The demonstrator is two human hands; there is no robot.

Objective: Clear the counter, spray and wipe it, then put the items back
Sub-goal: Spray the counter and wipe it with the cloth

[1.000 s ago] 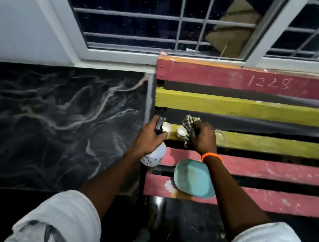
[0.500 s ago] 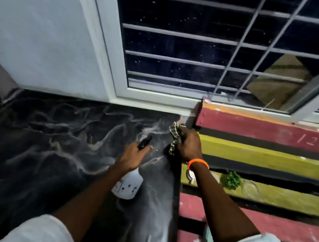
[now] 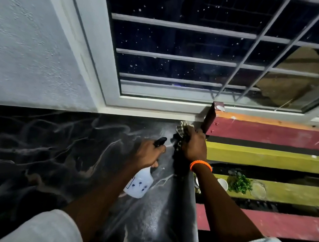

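Note:
My left hand grips a white spray bottle with a black nozzle, held over the black marble counter. The nozzle points toward the counter's back right corner. My right hand, with an orange band at the wrist, clutches a checked cloth pressed against the counter near that corner, just below the window sill. The counter's right strip looks wet and shiny.
To the right stands a slatted wooden bench painted red and yellow. On a yellow slat sit a small white cup, a bunch of green herbs and a glass dish. A barred window rises behind.
Both hands have moved left from the bench to the counter's back right corner, carrying bottle and cloth. My view swung left and upward; the teal plate is out of view.

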